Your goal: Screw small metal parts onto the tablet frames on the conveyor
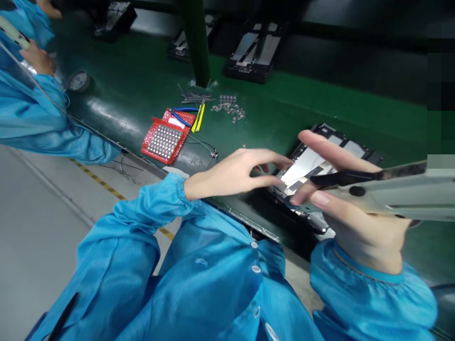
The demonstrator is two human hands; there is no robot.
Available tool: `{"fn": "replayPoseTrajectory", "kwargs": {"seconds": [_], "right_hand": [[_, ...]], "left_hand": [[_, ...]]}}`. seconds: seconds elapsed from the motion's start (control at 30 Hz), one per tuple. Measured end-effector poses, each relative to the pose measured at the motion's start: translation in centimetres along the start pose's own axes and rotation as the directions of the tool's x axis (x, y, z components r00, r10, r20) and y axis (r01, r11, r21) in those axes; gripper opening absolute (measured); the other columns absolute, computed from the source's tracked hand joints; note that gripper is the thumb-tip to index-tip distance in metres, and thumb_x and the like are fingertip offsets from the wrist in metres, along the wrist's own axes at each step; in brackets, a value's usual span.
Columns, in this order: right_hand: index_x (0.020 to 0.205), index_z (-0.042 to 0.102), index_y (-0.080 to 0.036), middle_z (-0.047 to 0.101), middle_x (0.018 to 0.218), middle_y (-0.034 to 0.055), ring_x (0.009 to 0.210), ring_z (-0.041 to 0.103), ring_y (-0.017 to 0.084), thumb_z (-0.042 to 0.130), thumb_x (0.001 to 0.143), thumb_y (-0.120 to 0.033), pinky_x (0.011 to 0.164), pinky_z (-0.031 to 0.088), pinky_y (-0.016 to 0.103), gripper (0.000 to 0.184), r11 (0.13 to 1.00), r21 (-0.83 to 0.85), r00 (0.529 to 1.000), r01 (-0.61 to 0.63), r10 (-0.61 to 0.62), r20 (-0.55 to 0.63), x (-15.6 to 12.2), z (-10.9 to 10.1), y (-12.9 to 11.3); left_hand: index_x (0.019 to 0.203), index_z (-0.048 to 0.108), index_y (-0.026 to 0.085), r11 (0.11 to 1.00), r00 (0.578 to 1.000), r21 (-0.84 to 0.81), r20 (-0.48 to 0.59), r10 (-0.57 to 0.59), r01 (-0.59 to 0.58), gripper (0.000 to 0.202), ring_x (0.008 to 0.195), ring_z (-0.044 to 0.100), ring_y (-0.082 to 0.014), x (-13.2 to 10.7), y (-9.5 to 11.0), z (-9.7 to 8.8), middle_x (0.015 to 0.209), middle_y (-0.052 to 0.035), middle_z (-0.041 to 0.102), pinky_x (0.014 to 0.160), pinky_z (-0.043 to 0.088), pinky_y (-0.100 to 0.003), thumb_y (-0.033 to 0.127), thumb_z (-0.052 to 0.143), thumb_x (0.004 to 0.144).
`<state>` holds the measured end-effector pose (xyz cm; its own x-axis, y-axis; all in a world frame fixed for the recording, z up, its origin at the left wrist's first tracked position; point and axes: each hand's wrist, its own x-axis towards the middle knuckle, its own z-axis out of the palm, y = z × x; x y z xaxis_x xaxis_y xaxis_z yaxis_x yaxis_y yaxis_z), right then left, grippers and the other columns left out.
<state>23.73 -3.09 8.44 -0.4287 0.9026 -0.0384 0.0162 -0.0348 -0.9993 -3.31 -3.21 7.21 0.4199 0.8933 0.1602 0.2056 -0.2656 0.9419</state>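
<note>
Tabletop (284, 109), green and smooth, running across the frame from upper left to right: probably poor at stopping anything pushed sideways. Black unit with silvery panels (303, 164), lying askew at right of centre, lower corner near the tabletop's near edge; likely to skid or swivel if pressed from one side only, perhaps towards that edge.

Pale tool (408, 194), slanting in from the right edge of the frame over the unit, working end hard to make out; could scratch or dent a panel if tipped or lowered at a bad angle.

Right hand (359, 222), at right, wrapped around the pale tool, index finger stretched out above the unit; perhaps a weak hold for fine control. Left hand (231, 173), at centre, with nothing visible in it, thumb and fingers apart in a loose curve by the unit's left side; cannot tell whether touching. Possible jab to fingertips if bringing the tool across.

Red packet (161, 121), left of centre, bearing rows of metal pieces; could spill if caught by the left cuff. Yellow tool (198, 118) just beside it. Loose metal parts (229, 111), upper centre, easily scattered by a careless sweep.
</note>
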Motion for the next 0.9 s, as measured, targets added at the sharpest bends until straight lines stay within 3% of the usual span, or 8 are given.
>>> {"fn": "replayPoseTrajectory", "kwargs": {"seconds": [0.1,0.17,0.27,0.43,0.57,0.67,0.77,0.9], "right_hand": [[0.125,0.082,-0.015,0.072,0.112,0.0111,0.081,0.071,0.015,0.087,0.081,-0.041,0.065,0.060,0.026,0.051,0.993,-0.013,0.978,0.118,-0.119,-0.173,0.2,-0.4,-1.0],[0.113,0.083,-0.013,0.071,0.108,0.0104,0.075,0.068,0.015,0.092,0.076,-0.039,0.056,0.052,0.026,0.046,0.967,0.006,0.931,0.254,-0.243,-0.271,0.5,-0.9,-1.3],[0.100,0.080,-0.009,0.069,0.102,0.0100,0.078,0.069,0.015,0.091,0.072,-0.033,0.049,0.046,0.023,0.038,0.918,0.029,0.851,0.396,-0.355,-0.386,1.3,-1.6,-0.9],[0.093,0.076,-0.005,0.066,0.089,0.0076,0.064,0.062,0.014,0.087,0.065,-0.026,0.046,0.046,0.023,0.036,0.918,0.025,0.786,0.395,-0.324,-0.527,2.4,-1.6,-0.5],[0.085,0.073,-0.004,0.066,0.089,0.0083,0.065,0.063,0.014,0.088,0.061,-0.026,0.046,0.046,0.022,0.036,0.929,0.021,0.775,0.369,-0.295,-0.559,2.3,-2.3,0.1],[0.076,0.072,-0.002,0.068,0.091,0.0101,0.064,0.062,0.015,0.083,0.061,-0.020,0.045,0.042,0.021,0.026,0.889,0.053,0.737,0.454,-0.342,-0.584,2.1,-3.4,1.2],[0.086,0.082,-0.005,0.072,0.110,0.0127,0.065,0.063,0.016,0.077,0.063,-0.016,0.045,0.041,0.023,0.026,0.872,0.055,0.707,0.486,-0.355,-0.612,1.9,-3.7,1.3],[0.109,0.089,-0.022,0.068,0.138,0.0120,0.065,0.063,0.012,0.080,0.062,-0.024,0.049,0.045,0.021,0.048,0.942,-0.005,0.722,0.337,-0.262,-0.640,1.8,-2.7,-0.2]], "left_hand": [[0.141,0.076,0.015,0.928,0.990,0.369,-0.105,0.097,-0.052,0.026,0.124,0.075,-0.0258,-1.1,-1.5,0.0,0.138,-0.0122,0.078,0.117,0.058,-0.041,0.024,0.068,0.117],[0.147,0.071,0.014,0.856,0.993,0.505,0.030,0.113,-0.113,0.031,0.137,0.071,-0.0295,-2.2,-2.8,0.6,0.147,-0.0144,0.074,0.122,0.056,-0.045,0.020,0.065,0.118],[0.156,0.067,0.015,0.766,0.974,0.620,0.222,0.039,-0.172,0.039,0.140,0.070,-0.0332,-3.4,-4.6,2.4,0.163,-0.0168,0.066,0.121,0.057,-0.051,0.023,0.065,0.118],[0.133,0.081,0.017,0.736,0.989,0.675,0.134,-0.057,-0.049,0.025,0.121,0.076,-0.0280,-3.1,-5.7,4.1,0.141,-0.0117,0.078,0.111,0.062,-0.044,0.016,0.062,0.118],[0.132,0.080,0.015,0.749,0.998,0.660,-0.062,-0.011,0.049,0.025,0.123,0.076,-0.0255,-3.3,-4.5,0.8,0.133,-0.0127,0.079,0.113,0.063,-0.041,0.017,0.059,0.119],[0.130,0.081,0.017,0.723,0.959,0.656,-0.281,-0.030,0.215,0.020,0.114,0.077,-0.0251,-4.5,-3.6,-3.1,0.133,-0.0127,0.077,0.112,0.065,-0.043,0.016,0.073,0.112],[0.123,0.084,0.020,0.648,0.944,0.696,-0.305,-0.124,0.309,0.018,0.102,0.077,-0.0241,-5.3,-3.1,-6.0,0.137,-0.0115,0.076,0.107,0.067,-0.043,0.021,0.085,0.106],[0.132,0.084,0.018,0.494,0.923,0.781,-0.343,-0.173,0.382,0.032,0.118,0.077,-0.0333,-3.6,-2.2,-8.1,0.144,-0.0160,0.072,0.106,0.065,-0.049,0.035,0.088,0.105]]}}
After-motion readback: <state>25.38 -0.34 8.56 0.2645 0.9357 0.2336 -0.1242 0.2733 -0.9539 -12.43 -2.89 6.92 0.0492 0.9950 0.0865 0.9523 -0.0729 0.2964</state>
